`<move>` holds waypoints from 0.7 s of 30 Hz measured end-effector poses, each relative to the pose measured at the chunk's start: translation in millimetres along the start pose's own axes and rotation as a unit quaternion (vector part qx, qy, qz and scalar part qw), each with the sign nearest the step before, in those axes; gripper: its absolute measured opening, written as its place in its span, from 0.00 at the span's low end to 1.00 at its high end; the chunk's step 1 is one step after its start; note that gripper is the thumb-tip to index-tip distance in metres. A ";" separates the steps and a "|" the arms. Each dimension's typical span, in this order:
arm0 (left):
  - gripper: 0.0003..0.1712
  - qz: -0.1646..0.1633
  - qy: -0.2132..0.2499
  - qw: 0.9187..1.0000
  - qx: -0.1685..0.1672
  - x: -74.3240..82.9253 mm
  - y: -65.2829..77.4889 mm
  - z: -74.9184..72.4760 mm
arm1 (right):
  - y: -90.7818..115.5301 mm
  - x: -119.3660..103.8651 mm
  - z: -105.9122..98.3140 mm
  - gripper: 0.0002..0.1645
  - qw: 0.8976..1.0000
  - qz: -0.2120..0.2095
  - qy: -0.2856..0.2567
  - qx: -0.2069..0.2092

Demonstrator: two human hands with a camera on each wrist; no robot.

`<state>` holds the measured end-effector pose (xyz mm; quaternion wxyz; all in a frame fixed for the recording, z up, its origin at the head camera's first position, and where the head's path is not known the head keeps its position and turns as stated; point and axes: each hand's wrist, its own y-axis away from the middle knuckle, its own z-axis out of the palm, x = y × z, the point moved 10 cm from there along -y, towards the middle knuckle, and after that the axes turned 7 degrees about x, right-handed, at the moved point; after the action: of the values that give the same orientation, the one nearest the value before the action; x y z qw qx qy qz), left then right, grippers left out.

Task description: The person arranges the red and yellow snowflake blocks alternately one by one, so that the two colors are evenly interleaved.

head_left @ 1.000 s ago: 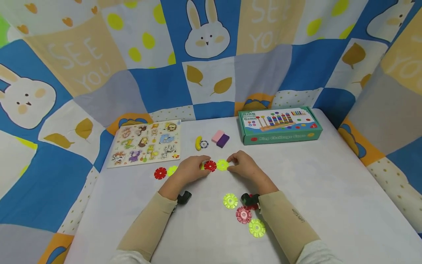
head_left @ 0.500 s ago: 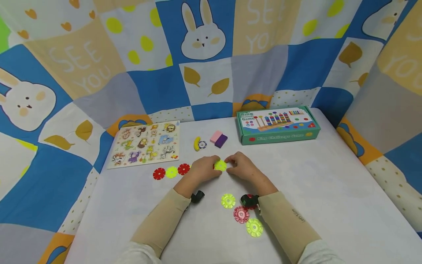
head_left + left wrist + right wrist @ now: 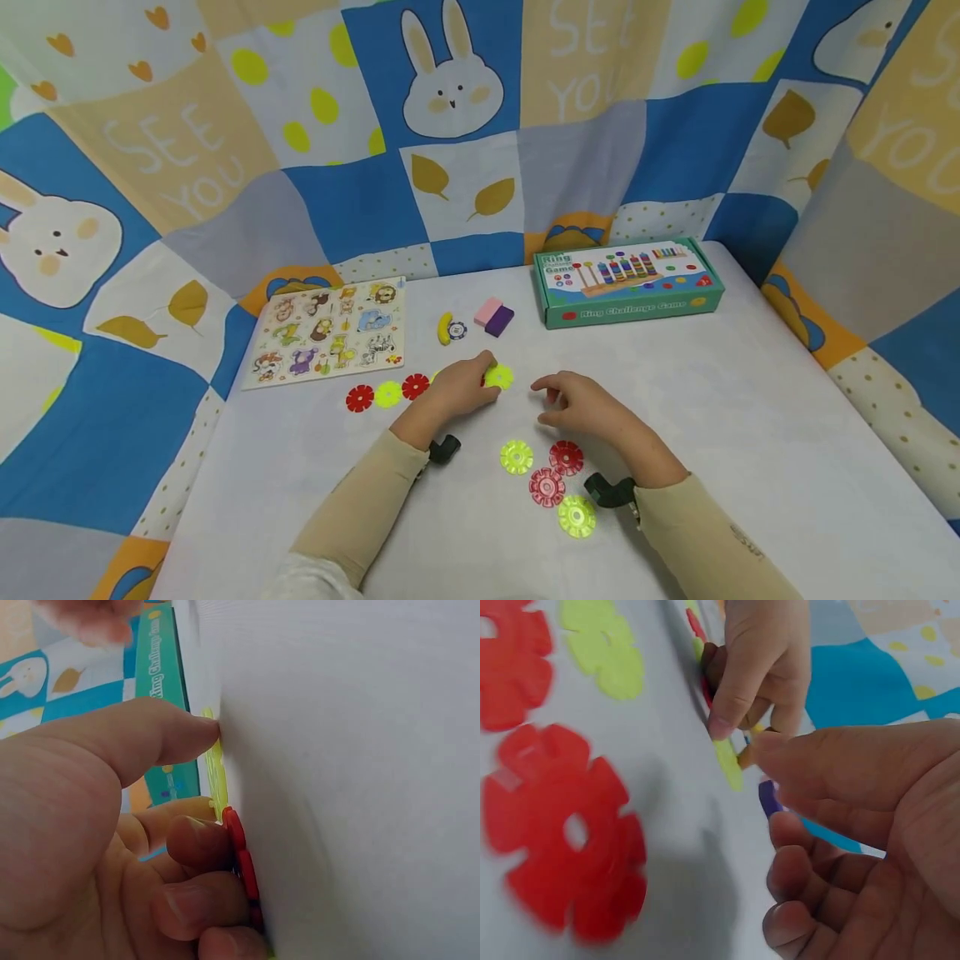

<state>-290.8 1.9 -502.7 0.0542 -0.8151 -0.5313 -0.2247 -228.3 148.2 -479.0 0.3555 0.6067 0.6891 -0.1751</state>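
My left hand (image 3: 456,388) pinches a yellow-green flower-shaped disc (image 3: 500,377) lying at the right end of a row. In the left wrist view, thumb and index finger lie at that disc's edges, and the other fingers curl beside a red disc (image 3: 245,874). Further left along the row show a red disc (image 3: 360,398), a yellow-green one (image 3: 387,394) and another red one (image 3: 416,386); my left hand partly hides the rest. My right hand (image 3: 592,410) hovers to the right, fingers loosely bent, holding nothing. Below it lie loose red discs (image 3: 547,487) and yellow-green discs (image 3: 516,457).
An animal picture board (image 3: 327,333) lies at the back left. Behind the row are a yellow banana-like piece (image 3: 445,328), a small patterned round piece (image 3: 457,331), and pink (image 3: 487,312) and purple blocks (image 3: 498,322). A green game box (image 3: 630,283) stands at the back right.
My left hand has shifted right along the row to the end yellow-green disc. My right hand has let go of that disc and drawn back to the right, uncovering a loose red disc.
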 end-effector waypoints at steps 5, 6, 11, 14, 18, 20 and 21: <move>0.32 -0.016 -0.001 1.000 -0.003 -0.8 1.3 -0.3 | 25.4 9.9 3.8 0.25 1.000 0.016 0.002 -0.023; 0.33 -0.018 -0.003 1.000 -0.004 -0.9 1.4 0.0 | 30.0 12.0 5.9 0.25 0.999 0.018 0.005 -0.028; 0.34 -0.018 -0.012 1.000 -0.009 1.3 1.4 0.7 | 44.4 19.2 14.9 0.25 0.999 0.020 0.027 -0.029; 0.33 -0.013 -0.019 1.000 -0.009 3.2 1.7 0.5 | 47.0 20.6 16.4 0.22 0.999 0.024 0.030 -0.015; 0.32 -0.008 -0.021 1.000 -0.010 5.0 1.5 0.6 | 47.0 23.6 18.5 0.22 0.999 0.040 0.034 -0.012; 0.31 -0.008 -0.020 1.000 -0.012 4.9 1.0 0.9 | 47.0 25.1 19.4 0.22 0.998 0.049 0.033 -0.013; 0.31 -0.008 -0.019 1.000 -0.012 4.6 0.8 1.0 | 47.6 25.7 19.7 0.23 0.998 0.053 0.030 -0.014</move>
<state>-288.3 5.8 -501.5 0.0324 -0.8153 -0.5361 -0.2163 -177.5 163.0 -501.5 0.3521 0.6421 0.6688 -0.1283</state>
